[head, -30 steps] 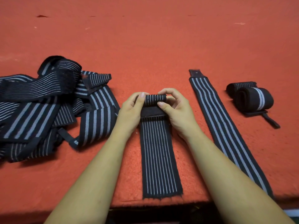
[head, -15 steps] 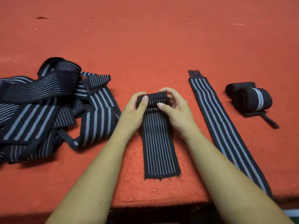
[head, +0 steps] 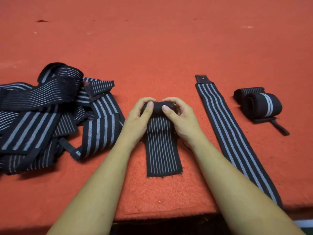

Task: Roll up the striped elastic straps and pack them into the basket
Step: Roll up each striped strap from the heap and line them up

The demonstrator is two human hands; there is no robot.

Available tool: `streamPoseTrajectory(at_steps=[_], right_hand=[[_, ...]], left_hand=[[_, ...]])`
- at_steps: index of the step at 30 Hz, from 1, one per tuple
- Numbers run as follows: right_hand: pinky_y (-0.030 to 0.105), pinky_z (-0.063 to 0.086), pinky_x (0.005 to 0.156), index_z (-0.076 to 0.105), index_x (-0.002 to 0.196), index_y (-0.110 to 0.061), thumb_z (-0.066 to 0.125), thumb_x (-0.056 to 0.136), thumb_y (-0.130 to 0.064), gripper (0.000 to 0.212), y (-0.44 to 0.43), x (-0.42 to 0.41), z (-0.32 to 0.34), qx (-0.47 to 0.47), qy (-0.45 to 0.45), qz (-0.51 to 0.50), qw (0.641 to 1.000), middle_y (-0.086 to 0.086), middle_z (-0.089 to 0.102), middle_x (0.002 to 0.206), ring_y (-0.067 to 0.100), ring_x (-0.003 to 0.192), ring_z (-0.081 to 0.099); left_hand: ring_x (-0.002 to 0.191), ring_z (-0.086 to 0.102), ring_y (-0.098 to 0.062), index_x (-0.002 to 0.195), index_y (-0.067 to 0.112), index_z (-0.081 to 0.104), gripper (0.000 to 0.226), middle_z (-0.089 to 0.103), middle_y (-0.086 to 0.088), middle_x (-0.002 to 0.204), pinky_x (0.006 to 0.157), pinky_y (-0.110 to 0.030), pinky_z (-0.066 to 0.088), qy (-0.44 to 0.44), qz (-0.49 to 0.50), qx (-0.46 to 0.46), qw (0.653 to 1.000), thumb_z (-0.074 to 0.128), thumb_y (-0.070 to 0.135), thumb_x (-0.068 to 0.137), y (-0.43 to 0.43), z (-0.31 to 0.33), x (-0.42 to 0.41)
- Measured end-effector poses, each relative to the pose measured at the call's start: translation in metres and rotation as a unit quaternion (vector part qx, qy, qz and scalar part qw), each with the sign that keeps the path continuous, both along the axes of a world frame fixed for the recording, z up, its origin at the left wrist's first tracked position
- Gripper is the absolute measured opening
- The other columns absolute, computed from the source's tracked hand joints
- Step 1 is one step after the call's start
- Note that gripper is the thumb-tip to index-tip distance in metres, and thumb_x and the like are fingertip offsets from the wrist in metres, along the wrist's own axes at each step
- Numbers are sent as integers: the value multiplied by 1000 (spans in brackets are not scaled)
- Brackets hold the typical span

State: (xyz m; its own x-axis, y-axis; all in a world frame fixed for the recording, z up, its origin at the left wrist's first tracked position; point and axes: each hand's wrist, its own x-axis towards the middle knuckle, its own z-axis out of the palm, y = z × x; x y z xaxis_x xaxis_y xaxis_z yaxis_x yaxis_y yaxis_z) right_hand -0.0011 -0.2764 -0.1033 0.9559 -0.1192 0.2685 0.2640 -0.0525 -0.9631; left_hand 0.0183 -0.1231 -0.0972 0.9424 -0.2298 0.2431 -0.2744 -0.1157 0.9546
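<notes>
I see both hands clamped on one strap [head: 163, 150]: left hand [head: 138, 120] and right hand [head: 182, 120] curl round its rolled end [head: 158, 106], thumbs on top. Its unrolled tail lies flat on the red mat [head: 169, 48], mid-table, between my forearms. Loose pile [head: 50, 116] at left. Flat strap [head: 234, 139] just right, rolled straps [head: 261, 105] beyond it.

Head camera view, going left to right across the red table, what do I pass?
In order: pile of loose straps → left hand → half-rolled strap, gripped by both hands → right hand → flat strap laid out straight → two finished rolls.
</notes>
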Motion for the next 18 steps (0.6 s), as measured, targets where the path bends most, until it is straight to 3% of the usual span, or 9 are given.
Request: streamPoseTrajectory(at_steps=[6,9,12,15,18], right_hand=[[27,50,90,61,120,-10,66,89,-8,31,4,-1,0,14,-4,19,1000,6,66,105,11,96,61],[23,51,85,56,129,-7,62,97,-11,33,6,-1,1,25,32,15,999,7,68,107,7,92,64],[29,54,77,53,127,-7,58,98,-4,30,6,-1,1,46,36,42,997,8,66,97,13,85,63],[42,51,84,55,119,-19,60,93,-3,31,5,-1,1,44,8,50,998,13,62,99,22,91,60],[43,48,85,56,110,-27,57,88,-2,34,6,-3,2,33,-6,61,998,14,60,100,23,93,57]], left_hand=[[102,67,-10,108,32,64,34,71,10,103,101,-44,49,49,27,9,998,57,59,89,6,-5,4],[99,65,-10,117,29,58,31,69,9,103,98,-42,51,17,1,-7,1000,61,44,91,7,-7,4],[101,63,-15,122,27,55,29,67,-1,108,96,-43,51,10,-29,-29,999,61,30,94,7,-8,3],[104,64,-12,120,31,58,32,68,4,111,98,-39,51,34,6,-6,999,56,51,94,5,-7,3],[103,64,-6,116,26,62,47,69,9,108,98,-34,49,70,46,5,996,48,64,91,1,-4,2]])
